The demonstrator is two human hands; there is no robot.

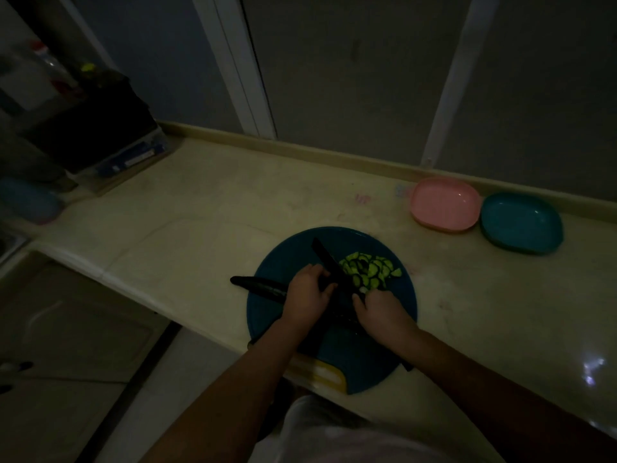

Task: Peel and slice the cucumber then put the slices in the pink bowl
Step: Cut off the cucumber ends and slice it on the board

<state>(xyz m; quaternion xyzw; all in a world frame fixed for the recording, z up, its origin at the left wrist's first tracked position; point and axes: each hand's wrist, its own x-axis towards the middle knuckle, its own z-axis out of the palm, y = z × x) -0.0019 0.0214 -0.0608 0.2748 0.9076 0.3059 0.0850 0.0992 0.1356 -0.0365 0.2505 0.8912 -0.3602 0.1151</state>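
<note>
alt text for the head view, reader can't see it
In a dim kitchen, a person slices a dark cucumber on a round blue board: the left hand holds it and the right hand grips a dark knife. A pile of slices lies beside the blade; the pink bowl and a teal bowl sit behind, empty.

A dimly lit home kitchen is shown. A pale stone desk (233, 202) with a raised back edge is run along the wall (367, 78); on it are seen a round blue cutting board (283, 262) bearing cucumber slices (367, 269), a knife (329, 262), a pink bowl (444, 205) and a blue bowl (521, 222).
</note>
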